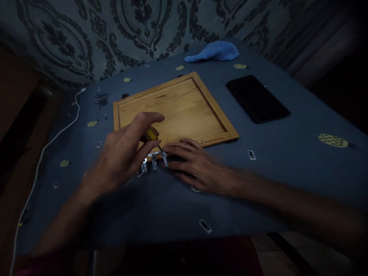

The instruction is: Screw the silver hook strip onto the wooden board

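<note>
My left hand (126, 149) is closed around the yellow handle of a screwdriver (151, 133). Its thin shaft slants down to a small metal fitting with several prongs (155, 159) at the near edge of a framed wooden panel (175, 111). Beside the shaft tip, my right hand (195, 165) lies with fingers stretched out over the panel's near edge, its fingertips by the right end of the fitting. The panel lies flat on the table; my left hand hides its near left corner.
A black tablet-like slab (257, 99) lies right of the panel, and a blue cloth (215, 51) at the back. Left are a small heap of metal pieces (101, 99) and a white cable (59, 134). Patterned blue cloth covers the table (287, 184); patterned wallpaper (143, 23) rises behind.
</note>
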